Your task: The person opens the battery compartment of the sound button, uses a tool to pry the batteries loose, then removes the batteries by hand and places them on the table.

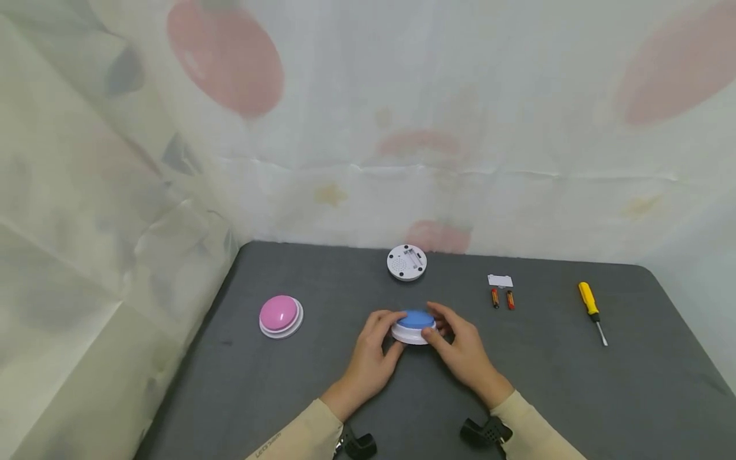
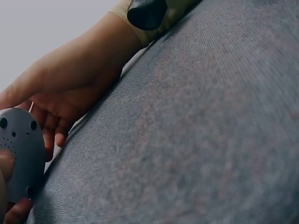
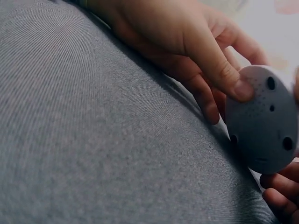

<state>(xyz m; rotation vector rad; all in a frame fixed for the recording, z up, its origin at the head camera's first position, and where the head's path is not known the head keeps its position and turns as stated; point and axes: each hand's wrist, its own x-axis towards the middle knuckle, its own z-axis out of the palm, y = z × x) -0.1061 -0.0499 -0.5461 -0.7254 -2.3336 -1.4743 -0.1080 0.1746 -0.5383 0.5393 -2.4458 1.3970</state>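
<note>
A blue-domed buzzer button (image 1: 416,319) with a white base is held between both hands near the middle of the table. My left hand (image 1: 370,359) grips its left side, the thumb low and the index finger at the top edge. On the other side my right hand (image 1: 467,352) pinches it, with the thumb at the front and a finger behind. In the right wrist view the right thumb (image 3: 240,88) presses on the button's underside (image 3: 261,133), which shows small speaker holes and dark round feet. That underside also appears at the left edge of the left wrist view.
Behind the hands lies an upturned white button (image 1: 406,262) with its battery slot exposed. A pink buzzer button (image 1: 279,314) stands at left. To the right are a white battery cover (image 1: 500,280), two small batteries (image 1: 495,298) and a yellow-handled screwdriver (image 1: 589,300). Patterned curtains border the table.
</note>
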